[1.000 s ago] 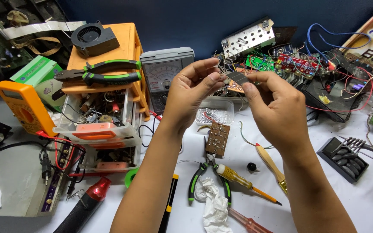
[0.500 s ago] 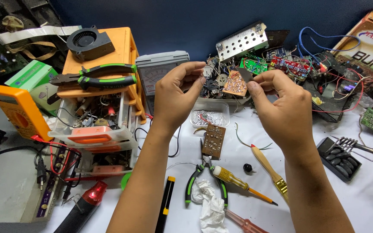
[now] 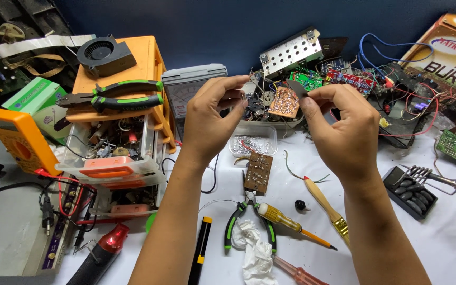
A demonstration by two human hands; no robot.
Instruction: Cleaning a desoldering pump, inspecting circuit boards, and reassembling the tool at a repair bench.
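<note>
While raised above a white table (image 3: 439, 248) crowded with electronics, both hands up at mid-height. Behind them, heaped circuit boards (image 3: 312, 79) and tangled wires. Left hand (image 3: 209, 119) with thumb and fingers pinched together, any item between them too small to tell. Right hand (image 3: 341, 124) clamped on a small dark flat piece (image 3: 297, 88) at its fingertips. Below, a brown perforated board (image 3: 258, 172), green-handled pliers (image 3: 249, 224), a yellow-handled screwdriver (image 3: 286, 221).
</note>
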